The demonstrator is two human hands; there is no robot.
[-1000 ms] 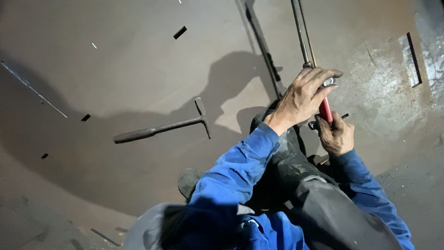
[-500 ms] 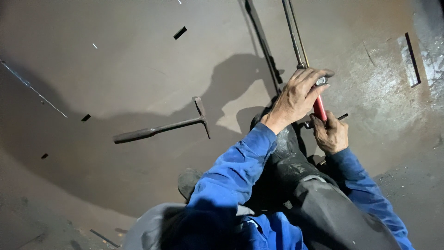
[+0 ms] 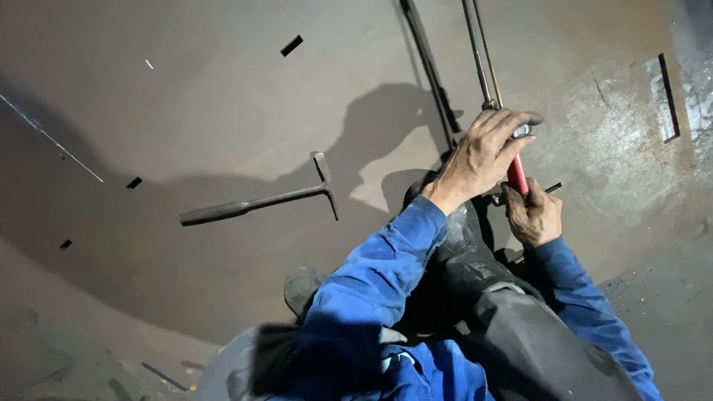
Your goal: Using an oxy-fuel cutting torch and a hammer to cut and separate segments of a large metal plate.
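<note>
Where the dull brown metal floor (image 3: 186, 111) lies widest, on the left, a chipping hammer (image 3: 260, 199) rests flat by itself, well apart from both hands, its handle pointing left and its head toward the person, seemingly set down within an arm's reach. Further right, blue sleeves (image 3: 371, 282) lead out over dark trousers (image 3: 520, 341) and a dark shoe (image 3: 460, 223) to the work. The left hand (image 3: 481, 157) arches over the upper end of a red-handled tool (image 3: 517, 175), its grip closed around the metal part there, which seems to steady the point where two thin rods (image 3: 479, 52) running up the floor meet the tool. Just beside and below it, the right hand (image 3: 533, 215) has its grip wrapped on the tool's lower end, likely for leverage. A dark slot (image 3: 668, 96) marks the scuffed plate at far right.
</note>
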